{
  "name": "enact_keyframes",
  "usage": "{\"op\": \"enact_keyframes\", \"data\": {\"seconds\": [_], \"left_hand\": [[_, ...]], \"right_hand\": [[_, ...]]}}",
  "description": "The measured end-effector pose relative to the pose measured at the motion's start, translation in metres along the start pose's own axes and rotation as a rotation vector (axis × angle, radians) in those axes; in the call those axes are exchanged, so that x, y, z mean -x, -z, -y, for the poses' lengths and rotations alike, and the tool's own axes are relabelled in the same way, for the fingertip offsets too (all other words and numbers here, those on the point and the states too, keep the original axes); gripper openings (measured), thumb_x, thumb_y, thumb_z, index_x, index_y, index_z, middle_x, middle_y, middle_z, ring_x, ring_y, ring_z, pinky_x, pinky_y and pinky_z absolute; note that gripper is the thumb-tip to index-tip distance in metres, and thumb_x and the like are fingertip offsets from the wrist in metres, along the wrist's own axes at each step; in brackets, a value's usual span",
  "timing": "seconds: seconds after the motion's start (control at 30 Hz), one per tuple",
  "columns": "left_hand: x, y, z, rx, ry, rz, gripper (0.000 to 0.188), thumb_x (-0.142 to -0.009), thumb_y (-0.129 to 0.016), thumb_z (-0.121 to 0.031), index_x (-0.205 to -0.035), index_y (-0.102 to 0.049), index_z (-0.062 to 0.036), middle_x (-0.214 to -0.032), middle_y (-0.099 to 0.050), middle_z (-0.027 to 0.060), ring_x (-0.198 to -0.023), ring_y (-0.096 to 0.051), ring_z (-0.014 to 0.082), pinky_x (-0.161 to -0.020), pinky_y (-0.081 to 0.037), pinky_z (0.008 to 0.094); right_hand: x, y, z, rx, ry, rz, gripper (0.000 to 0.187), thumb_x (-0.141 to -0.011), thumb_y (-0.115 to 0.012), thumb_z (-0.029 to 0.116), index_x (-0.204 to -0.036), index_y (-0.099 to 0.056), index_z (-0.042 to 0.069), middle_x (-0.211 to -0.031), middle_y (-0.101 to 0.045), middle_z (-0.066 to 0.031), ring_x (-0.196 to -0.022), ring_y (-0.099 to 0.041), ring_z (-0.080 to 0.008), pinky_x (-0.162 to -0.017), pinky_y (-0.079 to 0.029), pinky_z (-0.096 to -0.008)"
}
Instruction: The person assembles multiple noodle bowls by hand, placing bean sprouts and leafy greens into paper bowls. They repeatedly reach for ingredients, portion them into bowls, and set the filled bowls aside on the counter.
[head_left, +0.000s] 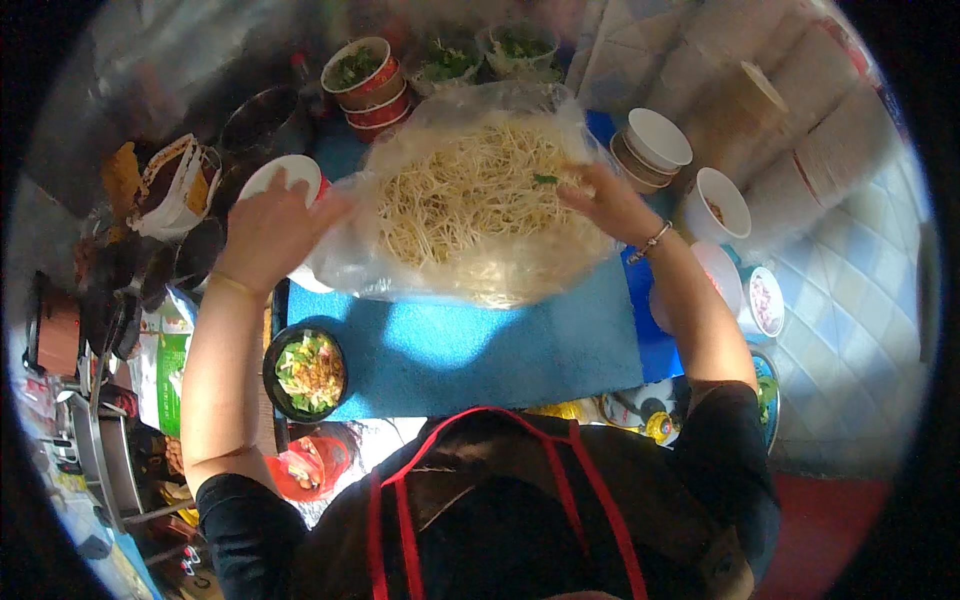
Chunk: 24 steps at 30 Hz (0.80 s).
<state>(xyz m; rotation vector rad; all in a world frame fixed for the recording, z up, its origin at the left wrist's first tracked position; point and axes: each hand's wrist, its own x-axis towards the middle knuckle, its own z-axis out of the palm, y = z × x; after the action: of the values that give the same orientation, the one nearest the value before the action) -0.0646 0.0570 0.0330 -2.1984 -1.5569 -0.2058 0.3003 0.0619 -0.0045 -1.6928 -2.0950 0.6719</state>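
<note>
A large clear plastic bag of bean sprouts (470, 190) lies across the far part of the blue cloth (500, 350). My right hand (607, 203), wearing a bracelet, is at the bag's right side, its thumb and fingers apart over the edge of the sprouts. A small green leaf (545, 180) shows close to those fingertips. At the bag's left, my left hand (275, 230) is open over a white bowl with a red outside (290, 172), hiding part of it; its thumb points toward the bag. Nearer me, a black bowl (306, 374) holds chopped greens and brown topping.
Stacked red paper bowls (368, 85) and bags of greens (445, 62) stand at the back. Along the right are white bowls (658, 140), a cup of chopped pink pieces (764, 302) and a tiled surface (840, 330). Dark pots (265, 120) crowd the left.
</note>
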Motion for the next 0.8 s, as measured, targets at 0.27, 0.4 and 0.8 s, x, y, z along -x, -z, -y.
{"op": "enact_keyframes", "data": {"seconds": [0.27, 0.4, 0.8], "left_hand": [[-0.058, -0.001, -0.090, 0.431, -0.821, 0.194, 0.038, -0.070, -0.061, -0.031, -0.099, -0.055, -0.0074, -0.102, -0.052, 0.0127, -0.101, -0.046, 0.0285, -0.087, -0.037, 0.0400], [-0.110, -0.081, -0.055, -0.169, -0.298, -0.121, 0.029, -0.065, -0.062, -0.023, -0.090, -0.059, -0.0088, -0.093, -0.056, 0.0101, -0.096, -0.049, 0.0257, -0.080, -0.038, 0.0407], [-0.115, -0.107, -0.198, 0.426, -0.932, -0.083, 0.019, -0.075, -0.051, -0.020, -0.091, -0.058, -0.0123, -0.090, -0.059, 0.0078, -0.093, -0.053, 0.0248, -0.084, -0.039, 0.0382]], "right_hand": [[-0.011, -0.010, -0.043, 0.414, -0.121, -0.629, 0.069, -0.066, -0.067, 0.017, -0.126, -0.035, 0.004, -0.130, -0.029, -0.0204, -0.101, -0.049, -0.0314, -0.079, -0.043, -0.0399], [-0.029, -0.007, -0.090, -0.258, -0.226, -0.546, 0.044, -0.072, -0.055, 0.004, -0.115, -0.047, 0.003, -0.097, -0.053, -0.0133, -0.063, -0.056, -0.0178, -0.053, -0.045, -0.0281], [-0.014, 0.015, -0.048, -1.326, -0.327, -0.537, 0.021, -0.078, -0.049, 0.007, -0.099, -0.053, 0.006, -0.061, -0.049, 0.0010, -0.041, -0.040, -0.0078, -0.035, -0.030, -0.0208]]}}
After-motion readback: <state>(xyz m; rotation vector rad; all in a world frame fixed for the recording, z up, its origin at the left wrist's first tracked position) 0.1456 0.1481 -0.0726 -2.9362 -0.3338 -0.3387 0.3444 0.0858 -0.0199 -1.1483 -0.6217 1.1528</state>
